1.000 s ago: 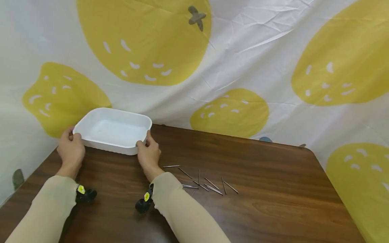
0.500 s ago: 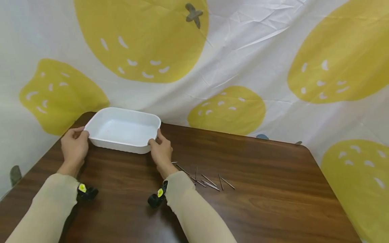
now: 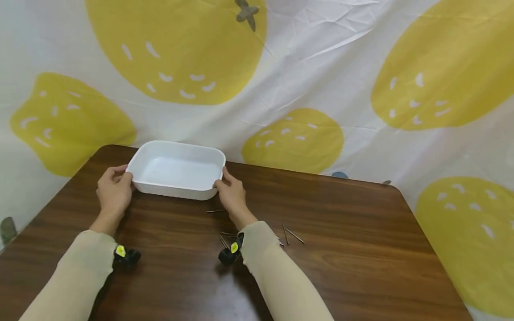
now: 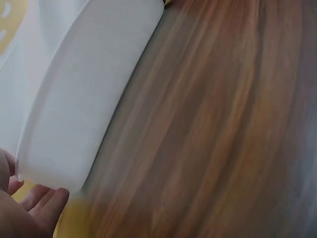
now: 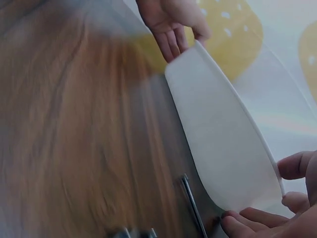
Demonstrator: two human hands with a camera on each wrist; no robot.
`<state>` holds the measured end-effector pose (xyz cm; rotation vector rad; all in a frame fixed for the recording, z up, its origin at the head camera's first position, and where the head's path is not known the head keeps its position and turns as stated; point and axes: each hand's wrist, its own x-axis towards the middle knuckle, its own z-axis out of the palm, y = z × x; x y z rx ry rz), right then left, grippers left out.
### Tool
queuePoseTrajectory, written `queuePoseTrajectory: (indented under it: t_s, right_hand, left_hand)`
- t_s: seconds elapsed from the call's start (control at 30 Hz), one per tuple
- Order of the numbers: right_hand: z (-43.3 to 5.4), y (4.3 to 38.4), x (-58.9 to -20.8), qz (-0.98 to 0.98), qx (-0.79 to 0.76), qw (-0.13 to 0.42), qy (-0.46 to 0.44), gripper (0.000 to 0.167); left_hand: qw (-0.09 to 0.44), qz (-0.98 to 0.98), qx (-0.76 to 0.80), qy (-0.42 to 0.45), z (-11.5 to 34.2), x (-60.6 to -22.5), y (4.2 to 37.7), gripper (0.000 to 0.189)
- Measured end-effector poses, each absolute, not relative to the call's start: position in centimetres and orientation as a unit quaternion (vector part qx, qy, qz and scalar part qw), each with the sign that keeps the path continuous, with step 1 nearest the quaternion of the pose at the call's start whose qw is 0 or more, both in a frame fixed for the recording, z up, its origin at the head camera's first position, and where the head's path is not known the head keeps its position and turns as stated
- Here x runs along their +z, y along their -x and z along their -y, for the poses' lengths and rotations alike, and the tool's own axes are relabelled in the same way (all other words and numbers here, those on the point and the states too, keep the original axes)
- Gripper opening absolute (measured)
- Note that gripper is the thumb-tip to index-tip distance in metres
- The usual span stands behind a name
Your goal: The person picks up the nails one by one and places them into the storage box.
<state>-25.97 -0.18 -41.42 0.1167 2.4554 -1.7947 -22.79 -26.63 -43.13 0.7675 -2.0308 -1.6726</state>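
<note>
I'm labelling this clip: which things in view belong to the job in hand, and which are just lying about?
In use:
white rectangular tray
left hand and right hand, both gripping it

Apparently just lying about:
thin metal rods, perhaps nails, scattered on the wood-grain table, held by neither hand

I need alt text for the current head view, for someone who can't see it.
A person's left hand and right hand hold a white tray by its opposite ends near the far edge of a brown wood-grain table. Thin metal rods lie scattered on it, partly hidden by the right sleeve; a white cloth with yellow fruit shapes hangs behind.
</note>
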Motion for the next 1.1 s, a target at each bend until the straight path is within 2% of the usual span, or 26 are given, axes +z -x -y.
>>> queuePoseTrajectory:
  t_s: [0.67, 1.1]
  right_hand:
    - [-6.8, 27.1, -41.2, -0.792, -0.607, 0.065, -0.036, 0.065]
    - [-10.7, 26.9, -40.8, -0.773, -0.628, 0.073, -0.049, 0.065]
  left_hand:
    - [0.199, 0.734, -0.624, -0.18, 20.9, -43.7, 23.7, 0.039]
    - [0.176, 0.772, -0.589, -0.164, 17.2, -43.5, 24.1, 0.041]
